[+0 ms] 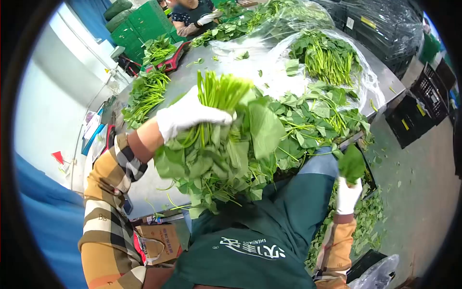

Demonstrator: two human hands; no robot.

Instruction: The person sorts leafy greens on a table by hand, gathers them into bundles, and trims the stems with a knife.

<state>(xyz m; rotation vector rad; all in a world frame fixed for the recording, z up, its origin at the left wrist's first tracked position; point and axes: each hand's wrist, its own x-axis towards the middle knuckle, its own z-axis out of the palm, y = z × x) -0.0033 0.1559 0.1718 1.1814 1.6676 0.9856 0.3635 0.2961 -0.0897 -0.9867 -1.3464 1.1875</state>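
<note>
My left hand point(195, 115), in a white glove, is closed around a thick bunch of leafy greens point(221, 91). Its cut stems point up and its leaves hang down over the table edge. Low on the right, my right hand point(348, 195), also gloved in white, grips a green leaf point(352, 164) beside my knee. Beneath that hand, loose leaves point(368, 216) lie in and around a dark crate. A heap of loose greens point(308, 125) spreads across the near side of the metal table point(185, 84), partly behind the held bunch.
Bunched greens point(332, 58) rest on clear plastic at the back right. A red scale point(175, 59) carries another bunch, with more greens point(147, 94) nearby. Across the table is a co-worker point(190, 19). Black crates point(409, 120) stand on the right floor; a paper bag point(163, 241) sits below.
</note>
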